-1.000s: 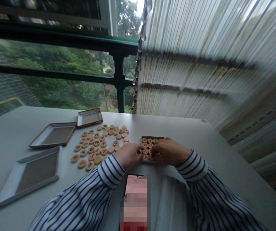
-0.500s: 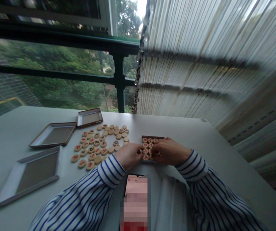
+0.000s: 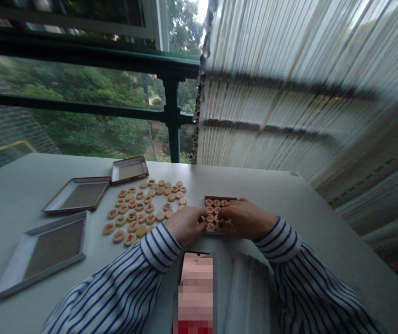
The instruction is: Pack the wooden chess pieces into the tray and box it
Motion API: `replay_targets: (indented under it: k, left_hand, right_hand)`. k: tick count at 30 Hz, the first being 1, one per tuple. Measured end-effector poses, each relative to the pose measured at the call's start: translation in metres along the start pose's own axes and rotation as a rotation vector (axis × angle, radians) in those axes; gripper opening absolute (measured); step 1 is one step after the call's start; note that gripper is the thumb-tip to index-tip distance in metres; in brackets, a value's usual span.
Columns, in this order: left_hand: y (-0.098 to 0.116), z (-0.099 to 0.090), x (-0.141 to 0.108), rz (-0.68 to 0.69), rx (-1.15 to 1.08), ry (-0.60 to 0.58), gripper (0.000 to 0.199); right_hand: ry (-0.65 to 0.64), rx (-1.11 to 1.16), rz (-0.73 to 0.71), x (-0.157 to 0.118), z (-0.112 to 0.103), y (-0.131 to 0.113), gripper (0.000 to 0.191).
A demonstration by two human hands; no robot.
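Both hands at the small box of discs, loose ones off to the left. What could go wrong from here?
- The right hand hides part of the small box; a disc under it might sit crooked unseen.
- The left sleeve looks close to the loose discs and could sweep some aside.
- The phone lies on the near side; a dropped disc might hit it.

Right side of box lost under hand
Right hand (image 3: 249,220) covers part of box (image 3: 219,198) and its discs (image 3: 209,210); fingertip contact unclear; phone (image 3: 196,266) pixelated, bottom edge cuts it off
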State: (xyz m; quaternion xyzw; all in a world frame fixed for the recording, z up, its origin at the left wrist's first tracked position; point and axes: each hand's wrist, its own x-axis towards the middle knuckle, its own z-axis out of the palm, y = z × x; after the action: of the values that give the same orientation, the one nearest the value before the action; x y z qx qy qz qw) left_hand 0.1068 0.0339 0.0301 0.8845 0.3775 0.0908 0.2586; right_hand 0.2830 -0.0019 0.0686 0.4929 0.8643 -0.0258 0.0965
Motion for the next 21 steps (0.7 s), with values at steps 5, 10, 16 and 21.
replay_targets:
  k: [5, 10, 16, 21]
  left_hand:
    - [-0.0016, 0.0012, 0.0006, 0.01, -0.003, -0.004, 0.029]
    - [-0.0013, 0.0016, 0.0013, 0.004, -0.003, -0.01, 0.029]
    - [0.0, 0.0008, 0.0003, -0.005, 0.008, -0.003, 0.029]
    - [-0.0013, 0.0017, 0.0012, -0.002, 0.005, -0.009, 0.029]
  right_hand:
    - [0.015, 0.011, -0.021, 0.0013, 0.0018, -0.0002, 0.022]
    - [0.025, 0.032, -0.027, 0.001, 0.0025, 0.0007, 0.021]
    - [0.0, 0.038, -0.013, 0.0007, 0.001, -0.0002, 0.019]
    - [0.005, 0.034, -0.027, 0.0012, 0.0023, 0.0003, 0.02]
